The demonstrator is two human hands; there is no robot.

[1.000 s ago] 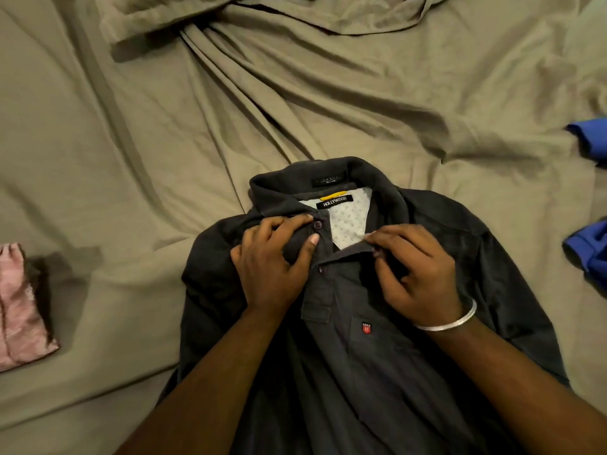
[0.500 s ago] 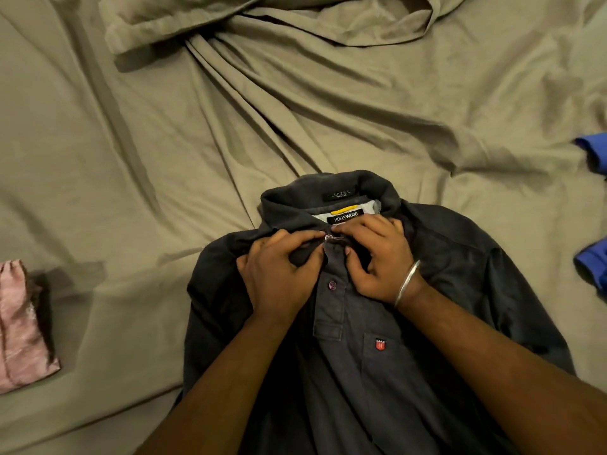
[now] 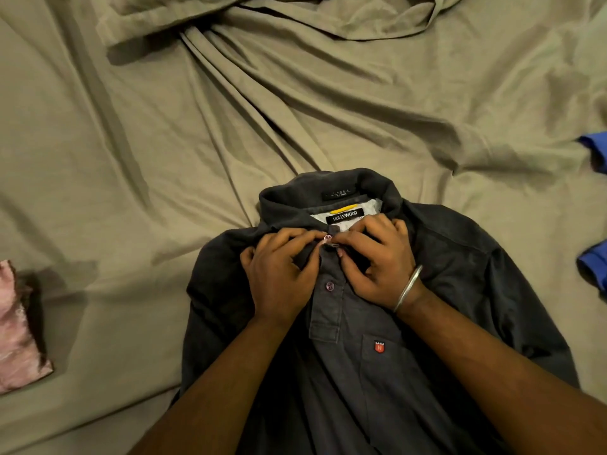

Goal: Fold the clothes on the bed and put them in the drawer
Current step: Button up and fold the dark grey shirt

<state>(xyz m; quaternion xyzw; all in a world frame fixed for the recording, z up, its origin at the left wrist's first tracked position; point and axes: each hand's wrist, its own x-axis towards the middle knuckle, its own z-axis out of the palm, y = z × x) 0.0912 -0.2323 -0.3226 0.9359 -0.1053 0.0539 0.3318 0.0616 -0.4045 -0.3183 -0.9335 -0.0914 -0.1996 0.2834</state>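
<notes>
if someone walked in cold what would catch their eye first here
First the dark grey polo shirt lying face up on the wrinkled olive bedsheet, with the left hand and right hand pinching its placket at the top button just under the collar. Next, the pink cloth at the left edge and the blue garment at the right edge.

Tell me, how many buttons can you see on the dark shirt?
2. The top button sits at the collar between both hands; the second button is just below it. More may be hidden.
</notes>
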